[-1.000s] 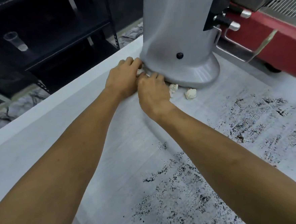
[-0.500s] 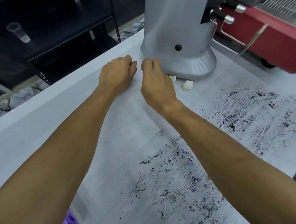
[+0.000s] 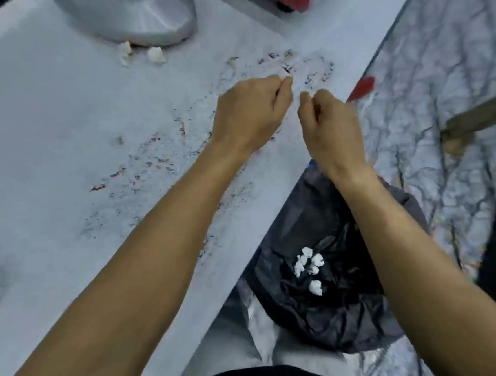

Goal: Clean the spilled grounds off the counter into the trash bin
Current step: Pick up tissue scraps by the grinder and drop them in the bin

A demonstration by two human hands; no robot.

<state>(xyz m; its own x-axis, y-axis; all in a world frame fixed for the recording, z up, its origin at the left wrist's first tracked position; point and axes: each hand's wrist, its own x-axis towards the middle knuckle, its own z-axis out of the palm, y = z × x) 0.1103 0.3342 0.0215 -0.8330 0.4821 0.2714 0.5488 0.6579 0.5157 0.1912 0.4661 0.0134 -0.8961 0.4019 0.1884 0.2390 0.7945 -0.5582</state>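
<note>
The white counter [image 3: 46,128] fills the left and middle of the frame. Toward the upper left sits the flared base of a grey machine [image 3: 129,17], with two small white crumpled wads [image 3: 140,56] lying just beside its foot. Dark coffee grounds [image 3: 151,162] are scattered in a loose band from lower left of centre up toward the upper middle, so the sweeping looks barely begun; most of the spill is on the surface.

At centre, the left hand [image 3: 250,114] hovers over the grounds with its fingers curled in; whether it holds anything cannot be told, since the frame is blurred. Just beside it, near the counter's edge, the right hand [image 3: 329,126] has thumb and fingers curled toward each other as if pinching, yet nothing is visible between them.

Lower right, below the counter edge, stands the trash bin [image 3: 332,323] lined with a black bag, already holding several white wads [image 3: 309,267]. That suggests the paper scraps are partly cleared. Left to do, by my judgement: the two wads by the machine and nearly all the grounds.
</note>
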